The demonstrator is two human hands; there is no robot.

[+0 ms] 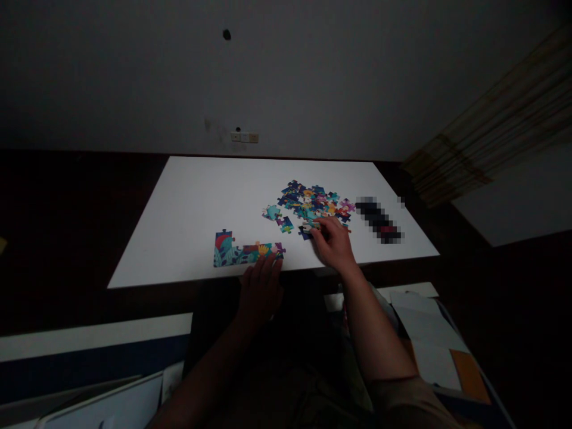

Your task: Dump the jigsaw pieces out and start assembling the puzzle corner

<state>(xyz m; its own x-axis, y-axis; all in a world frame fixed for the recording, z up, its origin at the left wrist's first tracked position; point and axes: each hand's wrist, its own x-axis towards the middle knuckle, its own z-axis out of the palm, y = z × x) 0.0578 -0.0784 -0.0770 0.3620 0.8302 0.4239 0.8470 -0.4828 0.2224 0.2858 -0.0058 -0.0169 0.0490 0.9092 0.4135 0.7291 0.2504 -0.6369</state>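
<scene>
A joined strip of jigsaw puzzle (236,255) lies along the near edge of the white table, with a taller part at its left end. My left hand (261,286) rests with its fingers laid over the strip's lower right part, near a purple piece. Farther right, my right hand (334,243) pinches a puzzle piece (311,226) between thumb and fingers, just above the table. A dark blue piece (304,233) shows beside those fingertips, partly covered. Behind that hand spreads a heap of loose puzzle pieces (308,199), many overlapping.
Two loose pieces, one teal (271,212) and one purple and green (285,224), lie left of the heap. A pixelated dark item (378,220) is on the table's right side. The white table (179,208) stands near a grey wall with sockets (244,137).
</scene>
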